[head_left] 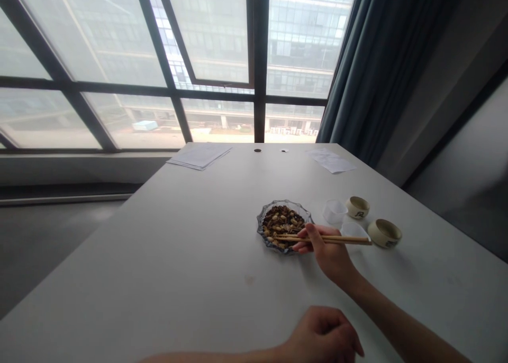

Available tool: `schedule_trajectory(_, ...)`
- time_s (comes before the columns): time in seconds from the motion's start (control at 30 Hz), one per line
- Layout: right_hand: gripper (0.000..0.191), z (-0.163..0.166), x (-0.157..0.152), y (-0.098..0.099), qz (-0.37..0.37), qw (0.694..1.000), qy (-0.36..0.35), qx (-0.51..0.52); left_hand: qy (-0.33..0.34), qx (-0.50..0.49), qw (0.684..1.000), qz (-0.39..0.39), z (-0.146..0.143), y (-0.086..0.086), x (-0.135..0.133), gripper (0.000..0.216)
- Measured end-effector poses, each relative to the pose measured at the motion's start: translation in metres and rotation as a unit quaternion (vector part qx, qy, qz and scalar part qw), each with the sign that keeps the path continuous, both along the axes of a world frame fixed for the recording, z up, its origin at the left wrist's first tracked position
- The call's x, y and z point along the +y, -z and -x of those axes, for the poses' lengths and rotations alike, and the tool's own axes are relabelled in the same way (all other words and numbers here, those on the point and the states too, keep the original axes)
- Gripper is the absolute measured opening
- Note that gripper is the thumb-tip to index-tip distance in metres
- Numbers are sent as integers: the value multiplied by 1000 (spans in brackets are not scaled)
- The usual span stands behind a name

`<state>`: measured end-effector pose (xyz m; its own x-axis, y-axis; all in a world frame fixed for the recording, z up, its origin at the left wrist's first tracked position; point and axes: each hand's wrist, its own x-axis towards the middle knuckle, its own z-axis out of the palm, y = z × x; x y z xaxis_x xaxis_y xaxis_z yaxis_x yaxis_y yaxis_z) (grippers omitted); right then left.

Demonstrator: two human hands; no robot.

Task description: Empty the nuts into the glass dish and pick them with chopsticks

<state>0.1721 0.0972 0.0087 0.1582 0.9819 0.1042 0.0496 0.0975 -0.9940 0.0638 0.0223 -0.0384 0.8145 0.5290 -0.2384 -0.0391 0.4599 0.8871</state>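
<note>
My right hand [331,254] is closed around a pair of wooden chopsticks [345,239], held nearly level. Their tips reach in among mixed nuts and seeds [281,217], some pale like peanuts and others dark and striped. These fill a scalloped clear glass bowl [261,232] on the table. Whether the tips pinch a piece is too small to tell. Near the table's front, my left hand [323,335] rests with its fingers curled in, and nothing shows in it.
Right of the bowl stand two clear plastic containers [334,211], one partly behind my right hand, and two cream ceramic cups [357,207] with dark markings. Papers [200,155] lie at the white table's [190,268] far left, another sheet [332,160] far right. Windows and a dark curtain [369,72] stand beyond.
</note>
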Motion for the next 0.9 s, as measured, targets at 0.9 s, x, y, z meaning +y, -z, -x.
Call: schedule_trajectory(0.9, 57, -6, -8, -4, -31, 997, 64, 16, -7, 4, 1000, -8, 0, 8, 1, 66)
